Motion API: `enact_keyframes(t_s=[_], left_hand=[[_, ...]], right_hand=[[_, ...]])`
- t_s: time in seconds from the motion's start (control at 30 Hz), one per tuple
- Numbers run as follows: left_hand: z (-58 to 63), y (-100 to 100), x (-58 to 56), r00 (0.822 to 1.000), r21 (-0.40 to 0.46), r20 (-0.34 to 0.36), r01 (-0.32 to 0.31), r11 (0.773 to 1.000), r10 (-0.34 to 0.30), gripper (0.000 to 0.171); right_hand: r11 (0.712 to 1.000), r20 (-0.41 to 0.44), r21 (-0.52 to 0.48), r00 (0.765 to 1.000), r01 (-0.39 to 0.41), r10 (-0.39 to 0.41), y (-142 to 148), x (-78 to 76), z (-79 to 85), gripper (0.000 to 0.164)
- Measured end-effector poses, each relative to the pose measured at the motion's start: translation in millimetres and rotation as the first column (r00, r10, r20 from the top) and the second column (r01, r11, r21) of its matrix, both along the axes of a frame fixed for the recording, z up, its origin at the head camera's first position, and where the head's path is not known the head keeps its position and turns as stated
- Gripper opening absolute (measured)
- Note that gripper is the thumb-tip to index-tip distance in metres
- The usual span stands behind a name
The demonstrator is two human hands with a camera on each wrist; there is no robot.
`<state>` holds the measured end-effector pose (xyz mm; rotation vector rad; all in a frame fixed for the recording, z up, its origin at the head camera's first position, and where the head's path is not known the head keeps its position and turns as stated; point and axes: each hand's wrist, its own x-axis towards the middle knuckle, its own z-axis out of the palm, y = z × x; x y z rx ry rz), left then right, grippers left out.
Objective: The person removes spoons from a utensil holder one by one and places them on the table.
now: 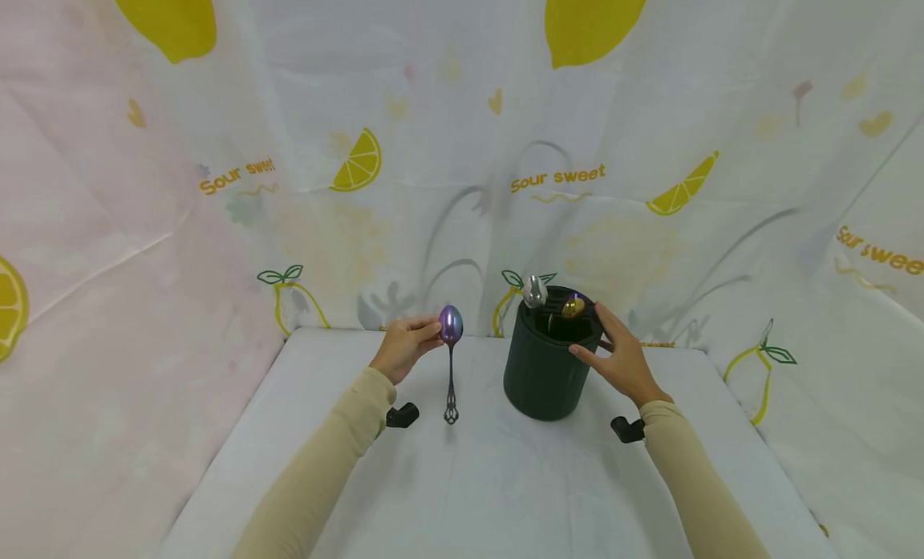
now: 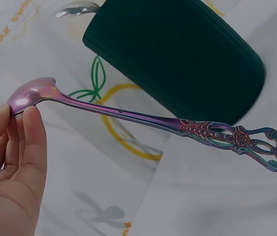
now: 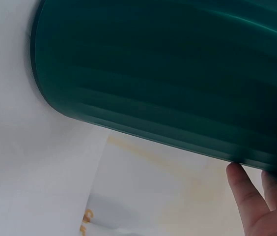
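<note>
My left hand point(image 1: 407, 346) pinches an iridescent purple spoon point(image 1: 451, 326) by its bowl, between thumb and fingertips. The spoon hangs upright above the table, bowl up, its openwork handle point(image 2: 222, 135) pointing down. To the right of it stands a dark green utensil holder point(image 1: 545, 378) with a slotted top. A silver spoon point(image 1: 535, 291) and a gold spoon point(image 1: 573, 306) stick up out of it, their handles hidden inside. My right hand point(image 1: 622, 365) holds the holder's upper right side, thumb at the front and fingers behind. In the right wrist view fingertips point(image 3: 234, 169) touch its wall.
A white-covered table point(image 1: 476, 495) lies under everything. Behind it and at the sides hangs a pale cloth point(image 1: 447, 126) with lemon prints, close to the table's back edge. Black wrist mounts point(image 1: 403, 415) stick out beneath both sleeves.
</note>
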<state>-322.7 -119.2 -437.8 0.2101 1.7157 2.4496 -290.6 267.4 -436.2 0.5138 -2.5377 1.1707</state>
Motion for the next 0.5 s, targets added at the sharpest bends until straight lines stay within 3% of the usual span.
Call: enact_keyframes(t_s=[0.2, 0.5], left_hand=[[-12.9, 2.4, -1.2, 0.998, 0.020, 0.062, -0.022, 1.000, 0.021, 0.020], [-28.6, 6.9, -3.2, 0.996, -0.003, 0.094, -0.009, 1.000, 0.009, 0.024]], right_hand=[[1.000, -0.008, 0.001, 1.000, 0.000, 0.000, 0.3, 0.8, 0.0, 0.091], [1.000, -0.006, -0.019, 1.000, -0.006, 0.006, 0.4, 0.3, -1.3, 0.090]])
